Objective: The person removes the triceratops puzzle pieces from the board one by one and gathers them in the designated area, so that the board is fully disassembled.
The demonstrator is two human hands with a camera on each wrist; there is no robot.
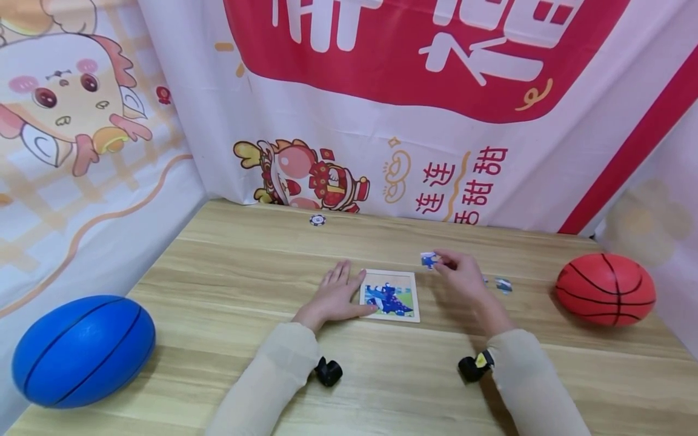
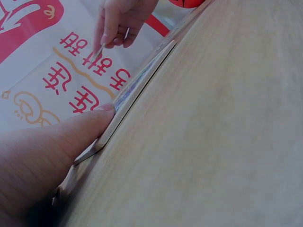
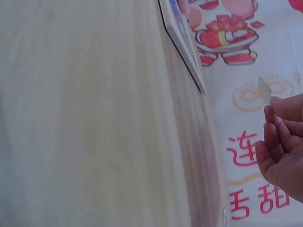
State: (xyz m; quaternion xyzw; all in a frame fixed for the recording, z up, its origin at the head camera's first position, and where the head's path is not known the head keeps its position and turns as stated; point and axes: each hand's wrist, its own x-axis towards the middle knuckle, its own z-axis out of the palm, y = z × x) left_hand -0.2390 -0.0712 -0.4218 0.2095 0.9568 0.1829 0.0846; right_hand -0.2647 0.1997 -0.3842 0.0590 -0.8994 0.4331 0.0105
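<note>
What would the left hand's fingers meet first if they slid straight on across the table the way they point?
Probably nothing before the banner: the left hand lies flat beside the puzzle tray, fingers pointing at the backdrop, and the wood ahead looks free.

Both arms wear long, close-fitting cream sleeves (image 1: 272, 375) reaching to the wrists. A small black camera unit (image 1: 329, 371) sits under the left wrist; the black unit (image 1: 473, 366) under the right wrist carries a yellow mark. The hands are bare.
</note>
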